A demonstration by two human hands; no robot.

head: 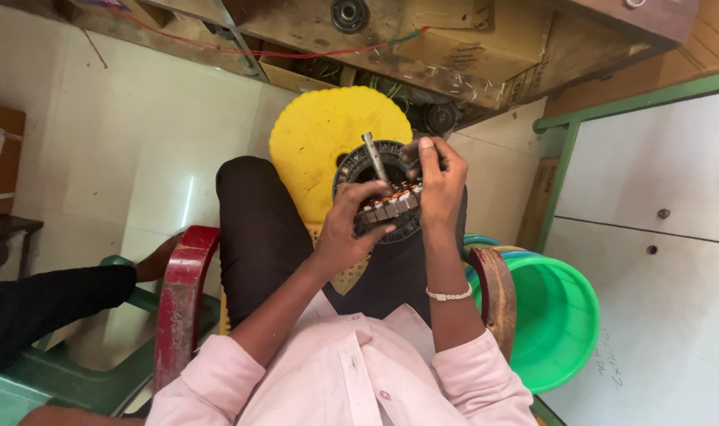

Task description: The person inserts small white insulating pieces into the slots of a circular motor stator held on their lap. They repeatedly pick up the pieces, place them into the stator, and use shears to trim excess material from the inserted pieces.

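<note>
I see the left hand (352,225) wrapped around the lower edge of a round motor stator (385,193), fingers over its copper windings, bracing it above the lap. The right hand (438,177) pinches the upper rim, probably to steady it and keep the steel shaft (373,156) pointing up. Behind sits a yellow stool (320,134). A green bucket (560,315) crowds the right elbow; another person's dark sleeve (52,304) rests on the red armrest (182,300).

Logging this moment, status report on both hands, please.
Left hand grips motor stator from below. Right hand pinches its upper rim. Metal shaft sticks up from centre. Nothing in the way.
</note>
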